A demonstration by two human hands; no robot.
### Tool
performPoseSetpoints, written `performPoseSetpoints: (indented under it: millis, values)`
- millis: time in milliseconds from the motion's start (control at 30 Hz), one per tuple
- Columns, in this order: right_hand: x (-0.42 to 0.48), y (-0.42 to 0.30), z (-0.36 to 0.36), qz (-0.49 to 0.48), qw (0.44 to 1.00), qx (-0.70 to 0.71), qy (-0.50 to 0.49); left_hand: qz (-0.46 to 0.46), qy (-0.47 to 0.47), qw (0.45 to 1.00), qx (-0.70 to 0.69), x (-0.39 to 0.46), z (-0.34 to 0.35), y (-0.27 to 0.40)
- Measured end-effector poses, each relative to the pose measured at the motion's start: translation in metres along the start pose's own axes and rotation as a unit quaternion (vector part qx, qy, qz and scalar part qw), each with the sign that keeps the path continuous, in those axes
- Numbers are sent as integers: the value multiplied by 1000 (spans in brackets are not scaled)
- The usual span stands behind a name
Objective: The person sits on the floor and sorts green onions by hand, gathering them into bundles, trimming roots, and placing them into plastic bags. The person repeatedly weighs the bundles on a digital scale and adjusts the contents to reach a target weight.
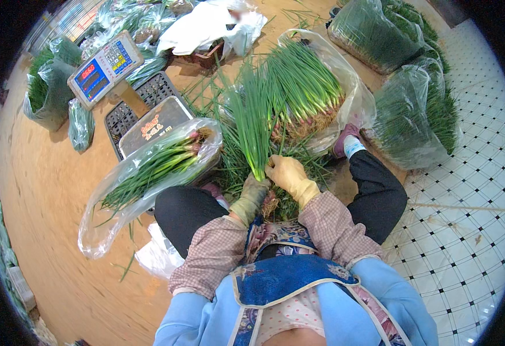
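Observation:
My left hand (252, 197), in a soiled rubber glove, grips a bunch of green onions (252, 129) near its base. The leaves point away from me, and reddish bulbs with roots hang below the fist. My right hand (290, 175), in a yellowish glove, is beside the bunch with fingers curled and fingertips against the stalks. Whether it pinches a leaf cannot be made out. Loose green leaves (235, 168) lie beneath both hands. Beyond them, more green onions (300, 82) lie in an open clear plastic bag (358, 93), roots toward me.
A bagged bunch of green onions (161, 160) rests on the platform (159, 123) of a digital scale (105, 69) at left. Large filled bags (412, 114) stand at right beside the tiled floor (460, 216). White plastic bags (205, 26) lie ahead; small filled bags (81, 125) are at far left.

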State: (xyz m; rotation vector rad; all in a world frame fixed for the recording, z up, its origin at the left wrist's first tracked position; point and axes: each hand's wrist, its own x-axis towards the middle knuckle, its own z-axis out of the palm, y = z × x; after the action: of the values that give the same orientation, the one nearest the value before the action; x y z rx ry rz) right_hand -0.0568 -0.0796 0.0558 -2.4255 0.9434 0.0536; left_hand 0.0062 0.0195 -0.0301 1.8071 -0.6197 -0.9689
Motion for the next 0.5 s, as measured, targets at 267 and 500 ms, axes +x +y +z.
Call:
performPoseSetpoints:
  millis: [267,500]
  values:
    - [1,28,14,61,933,355,20,-137,-131,910,-370,-11,-11,30]
    - [-3,20,4,183,630,754,28,-87,-249,760,-594,-14,-15,18]
